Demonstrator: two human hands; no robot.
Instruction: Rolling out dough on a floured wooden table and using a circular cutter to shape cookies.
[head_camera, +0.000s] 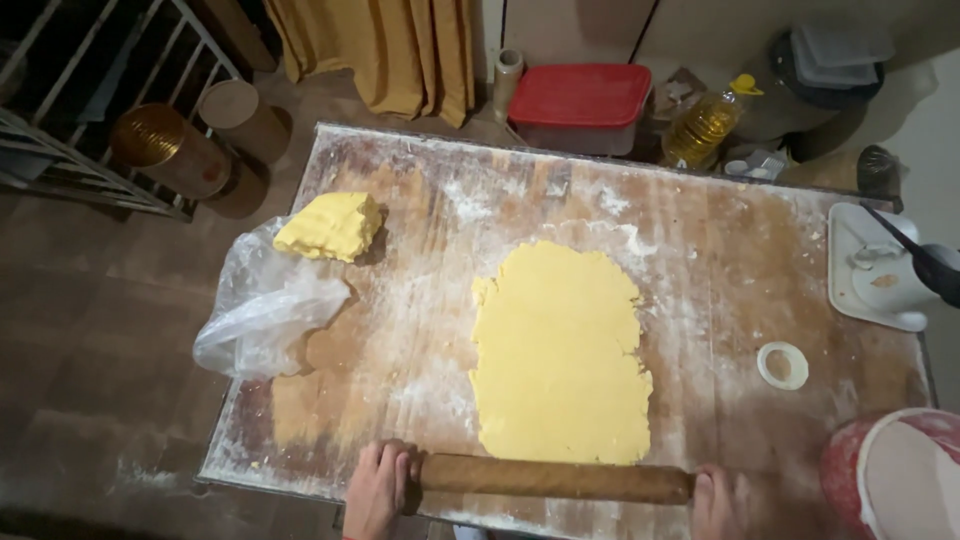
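Note:
A wooden rolling pin (555, 479) lies across the near edge of the floured wooden table (720, 260). My left hand (378, 490) grips its left end and my right hand (718, 500) grips its right end. Just beyond the pin lies a flat, rolled-out sheet of yellow dough (558, 350), stretching away from me. A thick block of the same yellow dough (330, 226) rests at the table's far left, on a crumpled clear plastic bag (262, 320).
A small white ring cutter (782, 365) and a white tray (872, 272) sit on the right side of the table. A red-and-white bucket (900, 475) stands at the near right. Behind the table are a red-lidded box (582, 105) and an oil bottle (706, 125).

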